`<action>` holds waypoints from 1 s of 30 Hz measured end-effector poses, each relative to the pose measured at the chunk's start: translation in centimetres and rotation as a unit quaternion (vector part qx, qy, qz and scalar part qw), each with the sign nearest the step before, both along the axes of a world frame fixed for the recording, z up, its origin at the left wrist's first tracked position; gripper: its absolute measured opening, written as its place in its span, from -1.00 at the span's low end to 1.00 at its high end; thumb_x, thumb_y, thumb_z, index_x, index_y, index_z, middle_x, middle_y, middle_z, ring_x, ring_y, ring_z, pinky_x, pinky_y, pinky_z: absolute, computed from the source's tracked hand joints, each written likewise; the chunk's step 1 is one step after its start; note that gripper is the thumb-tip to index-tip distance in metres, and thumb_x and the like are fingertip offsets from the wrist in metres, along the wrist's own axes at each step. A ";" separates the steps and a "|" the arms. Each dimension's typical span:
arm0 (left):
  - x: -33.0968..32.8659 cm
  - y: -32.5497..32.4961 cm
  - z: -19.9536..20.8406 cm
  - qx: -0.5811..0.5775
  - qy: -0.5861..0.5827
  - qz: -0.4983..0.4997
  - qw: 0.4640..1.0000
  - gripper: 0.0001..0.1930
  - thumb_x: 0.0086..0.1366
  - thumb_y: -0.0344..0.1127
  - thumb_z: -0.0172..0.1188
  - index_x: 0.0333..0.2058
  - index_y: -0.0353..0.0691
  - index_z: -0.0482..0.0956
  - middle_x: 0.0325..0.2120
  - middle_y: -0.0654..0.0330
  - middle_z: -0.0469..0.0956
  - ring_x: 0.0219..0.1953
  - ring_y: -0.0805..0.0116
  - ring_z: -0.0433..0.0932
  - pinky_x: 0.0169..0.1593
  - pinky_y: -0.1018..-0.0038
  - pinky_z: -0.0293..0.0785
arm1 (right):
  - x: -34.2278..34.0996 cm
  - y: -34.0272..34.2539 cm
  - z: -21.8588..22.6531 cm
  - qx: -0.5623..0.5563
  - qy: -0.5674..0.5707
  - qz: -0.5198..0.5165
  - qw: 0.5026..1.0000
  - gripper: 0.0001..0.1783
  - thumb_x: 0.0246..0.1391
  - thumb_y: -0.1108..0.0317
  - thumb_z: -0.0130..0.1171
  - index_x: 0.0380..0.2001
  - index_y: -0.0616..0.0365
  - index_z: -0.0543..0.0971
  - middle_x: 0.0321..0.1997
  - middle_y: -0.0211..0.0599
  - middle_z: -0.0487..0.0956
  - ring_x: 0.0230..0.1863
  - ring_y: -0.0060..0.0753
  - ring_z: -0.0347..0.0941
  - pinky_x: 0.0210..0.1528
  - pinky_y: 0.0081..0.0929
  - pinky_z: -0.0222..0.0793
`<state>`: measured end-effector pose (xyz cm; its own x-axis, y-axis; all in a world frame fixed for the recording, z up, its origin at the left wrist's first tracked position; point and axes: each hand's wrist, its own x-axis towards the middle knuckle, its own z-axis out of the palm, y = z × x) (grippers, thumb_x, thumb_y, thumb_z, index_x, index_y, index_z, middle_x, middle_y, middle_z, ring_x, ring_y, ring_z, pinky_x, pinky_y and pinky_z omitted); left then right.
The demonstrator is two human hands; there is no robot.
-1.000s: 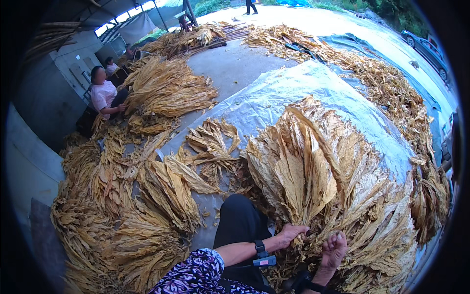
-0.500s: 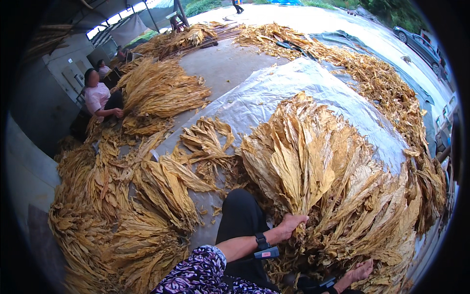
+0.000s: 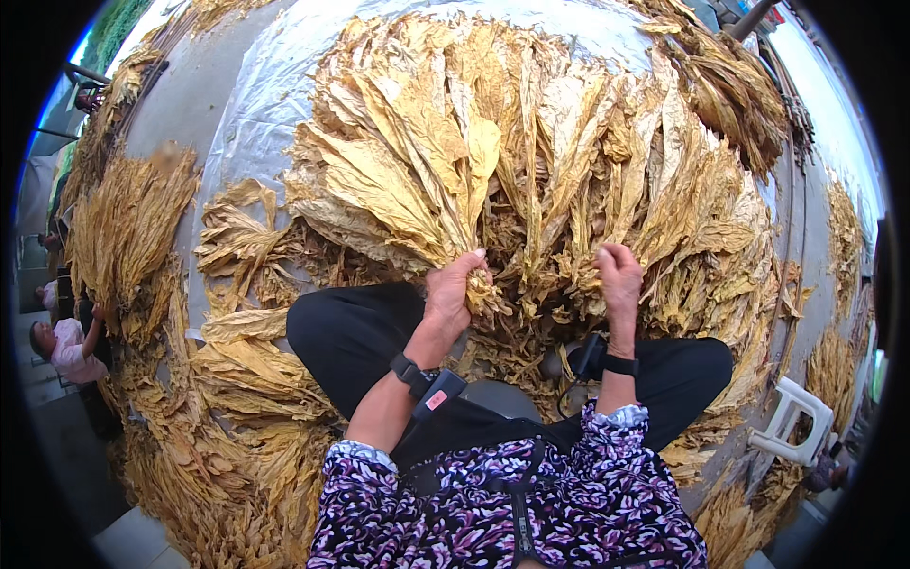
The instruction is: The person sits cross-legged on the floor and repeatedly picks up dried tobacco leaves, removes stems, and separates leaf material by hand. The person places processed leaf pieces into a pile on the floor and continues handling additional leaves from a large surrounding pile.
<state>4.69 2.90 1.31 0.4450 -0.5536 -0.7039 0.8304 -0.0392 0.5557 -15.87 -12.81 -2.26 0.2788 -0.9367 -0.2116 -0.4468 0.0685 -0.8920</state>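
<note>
My left hand [image 3: 453, 302] is closed round the stem ends of a fan of dried tobacco leaves [image 3: 417, 161]. The leaves are yellow-brown and wrinkled, and spread away from me over a large heap. My right hand [image 3: 619, 275] is at the near edge of the same leaf heap [image 3: 654, 180], to the right of the bundle. Its fingers are curled in a pinch, and I cannot make out whether anything is between them. Stem ends and torn leaf bits lie between my two hands, above my lap.
Loose leaf bunches [image 3: 256, 365] lie to my left, beside a pale plastic sheet [image 3: 256, 123]. A person in a pink top [image 3: 74, 356] sits at the far left by another leaf pile [image 3: 133, 228]. A white plastic stool [image 3: 794, 422] stands at right.
My view has swung down and to the right. My right hand has come up from low at the right to the heap's edge. The left hand still grips the tobacco leaves.
</note>
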 end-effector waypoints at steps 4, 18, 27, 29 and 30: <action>-0.2 -0.2 0.2 -0.015 -0.009 0.000 1.000 -0.89 0.12 -0.46 0.19 -0.39 -0.33 0.45 -0.62 0.20 0.47 -0.63 0.40 0.48 -0.57 0.53 0.46 | 7.1 2.3 -4.7 -0.138 0.168 0.118 0.969 -0.69 0.05 0.19 0.15 -0.29 0.24 0.45 -0.32 -0.24 0.48 -0.45 -0.48 0.42 -0.42 -0.55 0.43; -0.7 0.2 -1.7 0.049 -0.067 -0.017 0.996 -0.74 0.05 -0.56 0.20 -0.23 -0.41 0.47 -0.44 0.14 0.55 -0.54 0.40 0.53 -0.44 0.50 0.51 | 11.7 2.2 -3.0 0.165 -0.277 0.023 0.946 -0.77 0.18 0.29 0.07 -0.18 0.19 0.53 -0.38 -0.64 0.48 -0.41 -0.83 0.25 -0.36 -0.80 0.18; -1.2 0.1 -1.5 0.072 -0.067 -0.015 0.995 -0.73 0.03 -0.60 0.20 -0.23 -0.44 0.50 -0.34 0.16 0.56 -0.37 0.40 0.55 -0.27 0.52 0.51 | 13.7 6.8 -2.2 -0.017 -0.076 0.021 0.997 -0.74 0.17 0.29 -0.01 -0.23 0.32 0.44 -0.53 -0.23 0.50 -0.52 -0.40 0.41 -0.44 -0.43 0.35; -1.5 -0.1 -1.7 0.069 -0.073 0.007 0.995 -0.74 0.02 -0.59 0.21 -0.24 -0.45 0.51 -0.34 0.15 0.56 -0.37 0.41 0.54 -0.28 0.52 0.50 | 14.0 7.5 -2.0 -0.083 -0.060 0.009 0.995 -0.77 0.15 0.36 -0.04 -0.23 0.32 0.42 -0.51 -0.07 0.51 -0.50 -0.21 0.47 -0.42 -0.36 0.37; -1.3 0.0 -2.0 0.067 -0.080 0.014 0.994 -0.74 0.01 -0.59 0.22 -0.25 -0.45 0.52 -0.34 0.16 0.56 -0.37 0.41 0.54 -0.28 0.51 0.50 | 14.2 7.7 -1.8 -0.140 -0.059 0.002 0.988 -0.77 0.14 0.37 -0.06 -0.23 0.33 0.42 -0.51 -0.02 0.52 -0.49 -0.16 0.49 -0.43 -0.31 0.38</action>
